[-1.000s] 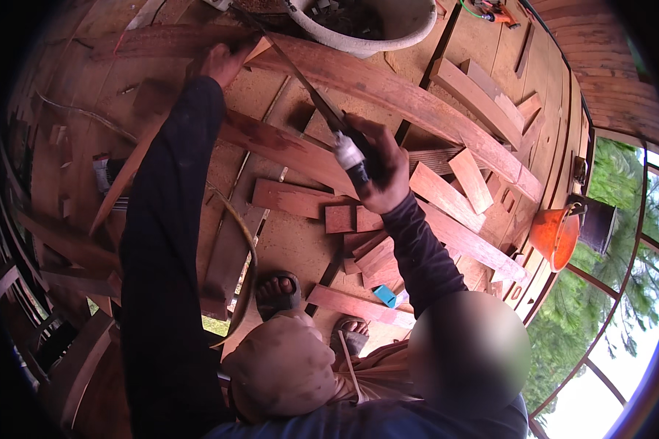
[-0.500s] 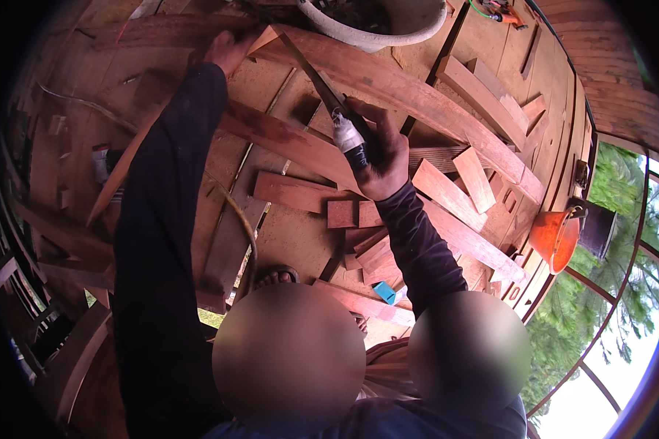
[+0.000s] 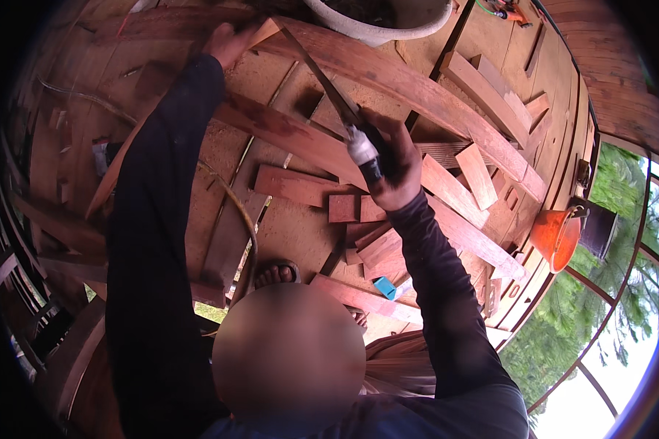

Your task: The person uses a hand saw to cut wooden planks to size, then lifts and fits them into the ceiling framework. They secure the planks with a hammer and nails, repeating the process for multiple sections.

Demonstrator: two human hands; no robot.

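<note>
In my right hand (image 3: 399,161) is a handsaw (image 3: 322,80), its grip wrapped in white and black tape. Its long narrow blade slants up and left, with the far end at the pale cut end of a wooden board (image 3: 264,34). My left hand (image 3: 231,44) is closed on that board, just left of the blade. Part of the left fingers lies in shadow. Below the saw, a long reddish plank (image 3: 293,139) crosses the work area.
Several cut wood blocks (image 3: 344,208) lie right of my foot, near a small turquoise object (image 3: 384,287). A large pale basin (image 3: 388,33) stands at the far side. An orange bucket (image 3: 555,240) is at the right edge. A hose-like cord (image 3: 234,197) curves across the floor.
My right hand has drawn the saw back, down and to the right. The left hand stays at nearly the same place on the board.
</note>
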